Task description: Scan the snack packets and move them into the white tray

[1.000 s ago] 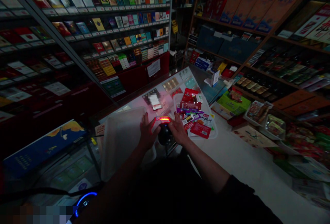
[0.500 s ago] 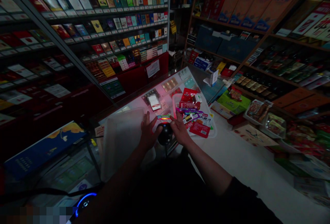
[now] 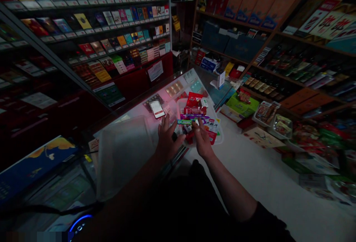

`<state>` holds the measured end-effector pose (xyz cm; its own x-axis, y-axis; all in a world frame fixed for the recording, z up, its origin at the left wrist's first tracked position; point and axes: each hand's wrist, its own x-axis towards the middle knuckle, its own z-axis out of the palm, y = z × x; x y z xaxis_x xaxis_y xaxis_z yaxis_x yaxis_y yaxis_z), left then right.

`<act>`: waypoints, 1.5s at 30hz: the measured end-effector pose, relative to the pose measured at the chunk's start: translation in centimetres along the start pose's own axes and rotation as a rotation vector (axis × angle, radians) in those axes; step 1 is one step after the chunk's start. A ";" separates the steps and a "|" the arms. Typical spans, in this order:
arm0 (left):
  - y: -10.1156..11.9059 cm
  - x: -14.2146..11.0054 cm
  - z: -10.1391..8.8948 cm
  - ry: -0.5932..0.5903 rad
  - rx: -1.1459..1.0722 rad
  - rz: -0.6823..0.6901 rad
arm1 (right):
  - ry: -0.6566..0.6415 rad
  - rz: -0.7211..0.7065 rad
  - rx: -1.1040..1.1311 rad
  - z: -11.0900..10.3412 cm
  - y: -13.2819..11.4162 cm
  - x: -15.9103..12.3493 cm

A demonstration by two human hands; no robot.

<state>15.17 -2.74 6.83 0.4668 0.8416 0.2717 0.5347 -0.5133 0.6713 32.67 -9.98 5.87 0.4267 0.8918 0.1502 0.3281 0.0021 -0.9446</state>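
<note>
In my right hand [image 3: 202, 140] a slim green stick pack [image 3: 184, 122], like gum or candy, is pinched by one end over a white plastic basket [image 3: 220, 138]. Several snacks lie in this basket, among them a red packet [image 3: 194, 99], a purple stick pack [image 3: 194, 116] and a white pouch with dark characters [image 3: 211, 125]. My left hand [image 3: 167, 138] is to the left with its fingers spread, close to the pack's free end. A dark bit of the round black scanner [image 3: 174, 136] shows between its thumb and fingers; the hand hides the remainder.
A translucent plastic bin [image 3: 125, 153] stands on the left of the glass counter. Behind the basket lies a phone [image 3: 158, 111]. Shelves of small boxes [image 3: 119, 17] rise at the back left. Bottles [image 3: 292, 60] and packaged snacks [image 3: 267, 112] are on the right.
The stick pack has gone from between both hands above the scanner to over the basket, in my right hand alone. My left hand has come off it. The view has shifted to the right.
</note>
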 end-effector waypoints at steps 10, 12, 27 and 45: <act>5.5 2.6 5.5 -0.027 0.070 -0.029 | -0.008 0.049 -0.076 -6.7 3.0 1.6; 5.8 2.7 6.8 -0.024 0.079 -0.022 | -0.026 0.056 -0.091 -7.6 3.7 1.9; 4.0 0.7 15.6 0.121 0.097 0.021 | -0.141 -0.025 -0.324 -11.2 8.0 2.9; 7.2 -0.3 12.4 -0.040 0.124 -0.014 | -0.205 -0.144 -0.544 -10.6 6.5 2.9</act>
<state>27.62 -8.80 3.00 0.4851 0.8429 0.2328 0.6233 -0.5201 0.5839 44.98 -12.12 3.25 0.1926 0.9689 0.1554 0.7780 -0.0542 -0.6260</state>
